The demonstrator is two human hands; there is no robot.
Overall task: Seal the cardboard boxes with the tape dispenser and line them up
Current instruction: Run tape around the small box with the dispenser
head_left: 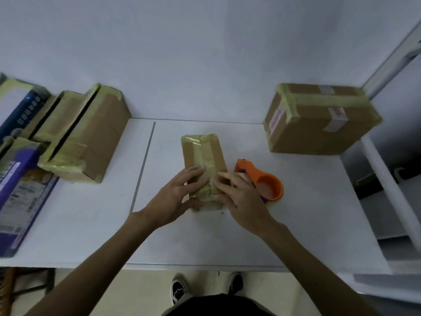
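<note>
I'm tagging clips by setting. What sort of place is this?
Likely an indoor packing station: a white table against a plain wall, taped cardboard boxes lined up at left, an orange tape dispenser beside the small box.

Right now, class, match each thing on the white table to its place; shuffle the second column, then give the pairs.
1 small taped cardboard box
2 orange plastic tape dispenser
3 large taped cardboard box
4 purple printed carton

A at the far left
B far right, by the wall
C held by left hand and right hand
D right of the small box

Pairs: 1-C, 2-D, 3-B, 4-A
</note>
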